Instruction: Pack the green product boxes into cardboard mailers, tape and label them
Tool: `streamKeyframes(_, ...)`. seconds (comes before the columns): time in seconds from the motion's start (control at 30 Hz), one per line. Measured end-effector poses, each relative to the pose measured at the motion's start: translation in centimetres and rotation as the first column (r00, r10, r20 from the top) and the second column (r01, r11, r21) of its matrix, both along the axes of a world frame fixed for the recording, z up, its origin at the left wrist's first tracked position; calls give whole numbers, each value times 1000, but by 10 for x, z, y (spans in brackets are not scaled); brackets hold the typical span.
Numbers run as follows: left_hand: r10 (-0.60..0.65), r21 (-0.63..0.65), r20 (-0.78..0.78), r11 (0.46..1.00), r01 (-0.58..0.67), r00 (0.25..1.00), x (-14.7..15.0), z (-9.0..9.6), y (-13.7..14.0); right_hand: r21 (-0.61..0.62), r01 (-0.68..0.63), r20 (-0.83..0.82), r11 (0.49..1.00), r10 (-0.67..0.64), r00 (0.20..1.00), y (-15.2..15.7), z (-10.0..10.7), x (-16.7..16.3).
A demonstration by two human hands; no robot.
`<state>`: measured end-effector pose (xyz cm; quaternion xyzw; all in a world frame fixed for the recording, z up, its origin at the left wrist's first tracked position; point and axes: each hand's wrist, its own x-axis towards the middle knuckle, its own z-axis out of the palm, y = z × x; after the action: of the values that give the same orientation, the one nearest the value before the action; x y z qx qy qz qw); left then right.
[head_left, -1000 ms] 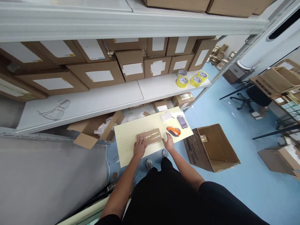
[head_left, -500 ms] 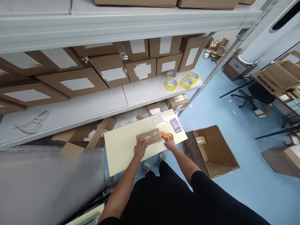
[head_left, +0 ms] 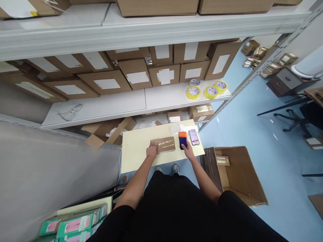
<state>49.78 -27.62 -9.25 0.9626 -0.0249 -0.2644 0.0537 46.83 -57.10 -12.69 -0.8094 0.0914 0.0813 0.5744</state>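
Note:
On the pale yellow tabletop (head_left: 135, 151) lies a small flat cardboard box (head_left: 166, 144) with shiny tape along its top. My left hand (head_left: 151, 150) holds the left end of this box, fingers over its upper face. My right hand (head_left: 188, 150) is closed around an orange and dark blue tape dispenser (head_left: 183, 139), just right of the box and apart from it. A phone (head_left: 194, 136) with a blurred screen lies right of the dispenser. White paper (head_left: 185, 127) lies behind it.
Clear tape rolls (head_left: 193, 92) sit on the shelf (head_left: 166, 98) behind the table, with glasses (head_left: 70, 112) at its left. Labelled boxes (head_left: 137, 75) line the back. A large open carton (head_left: 242, 173) stands on the floor at the right.
My right hand has turned the dispenser so that its dark blue side shows, and raised it slightly. The left hand stays on the box. The camera view has shifted.

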Motion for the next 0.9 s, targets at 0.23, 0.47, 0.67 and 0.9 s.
streamKeyframes(0.23, 42, -1, -27, 999, -42, 999, 0, -1, 1, 242, -242, 42, 940, 239, 970, 70, 41, 28)
streamKeyframes(0.47, 117, -106, -7, 987, -117, 993, -7, 6, 0, 285, -312, 9, 906, 323, 946, 59, 12, 27)
streamKeyframes(0.67, 220, -372, 4, 906, -202, 976, 9, 27, 6, 266, -359, 7, 895, 370, 929, 52, 9, 22)
streamKeyframes(0.9, 204, -832, -173, 494, -253, 964, 46, 66, -7, 314, -325, -31, 892, 352, 935, 54, 9, 17)
